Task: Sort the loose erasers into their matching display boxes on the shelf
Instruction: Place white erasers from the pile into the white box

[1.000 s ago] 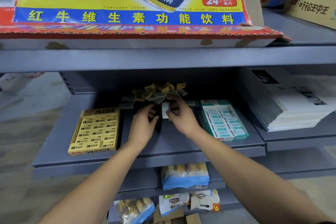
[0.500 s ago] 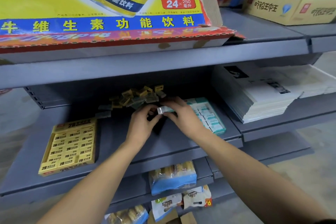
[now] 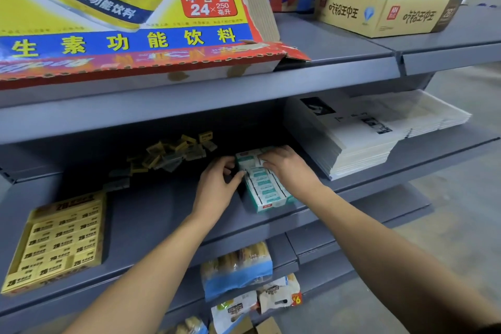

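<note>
Both hands are placed at the far end of the teal display box [image 3: 264, 184], on the grey shelf [image 3: 151, 214]. The left hand [image 3: 217, 187] touches its edge at 9 o'clock with curled fingers. The right hand [image 3: 287, 164] lies on the top rows at 1 o'clock. Whether an eraser is pinched cannot be told. The loose erasers [image 3: 168, 154] are piled at 10 o'clock from the hands, well apart from the yellow display box [image 3: 58, 238].

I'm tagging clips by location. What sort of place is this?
Most likely a small shop or its stockroom. Grey metal shelving holds display boxes of erasers, a drinks carton marked 24 x 250, and bagged snacks, one with a price sticker.
</note>
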`<action>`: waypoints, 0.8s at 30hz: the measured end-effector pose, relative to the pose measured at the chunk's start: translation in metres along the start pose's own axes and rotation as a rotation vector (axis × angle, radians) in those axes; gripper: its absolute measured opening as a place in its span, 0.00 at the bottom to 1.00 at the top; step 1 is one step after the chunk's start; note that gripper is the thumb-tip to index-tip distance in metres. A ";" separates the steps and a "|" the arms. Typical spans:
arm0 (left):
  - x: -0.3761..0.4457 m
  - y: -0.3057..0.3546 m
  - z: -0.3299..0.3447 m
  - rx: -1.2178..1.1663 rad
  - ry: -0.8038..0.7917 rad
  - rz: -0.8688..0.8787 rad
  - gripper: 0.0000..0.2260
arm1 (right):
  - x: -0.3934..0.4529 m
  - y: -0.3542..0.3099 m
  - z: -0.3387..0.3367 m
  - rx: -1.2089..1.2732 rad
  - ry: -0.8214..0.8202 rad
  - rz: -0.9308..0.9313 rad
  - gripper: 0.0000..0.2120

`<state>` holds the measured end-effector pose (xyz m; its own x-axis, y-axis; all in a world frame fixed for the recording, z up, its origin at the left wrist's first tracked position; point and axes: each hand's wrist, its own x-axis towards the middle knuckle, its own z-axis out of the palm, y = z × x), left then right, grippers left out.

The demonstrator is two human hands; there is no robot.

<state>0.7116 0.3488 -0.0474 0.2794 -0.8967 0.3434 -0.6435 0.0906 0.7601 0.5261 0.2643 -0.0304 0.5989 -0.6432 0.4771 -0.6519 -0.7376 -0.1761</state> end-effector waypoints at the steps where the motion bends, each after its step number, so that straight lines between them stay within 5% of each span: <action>1: 0.000 0.000 0.002 0.006 0.003 -0.005 0.13 | -0.002 0.007 0.000 -0.021 -0.020 0.007 0.09; 12: -0.004 0.003 0.010 -0.020 0.058 -0.015 0.10 | -0.004 0.035 0.012 -0.032 -0.148 -0.086 0.08; 24: -0.012 -0.002 0.002 0.019 0.080 -0.015 0.10 | 0.005 0.002 0.006 0.055 -0.148 0.065 0.15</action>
<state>0.7082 0.3589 -0.0547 0.3443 -0.8604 0.3758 -0.6521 0.0688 0.7550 0.5306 0.2585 -0.0336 0.6213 -0.7099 0.3317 -0.6671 -0.7012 -0.2514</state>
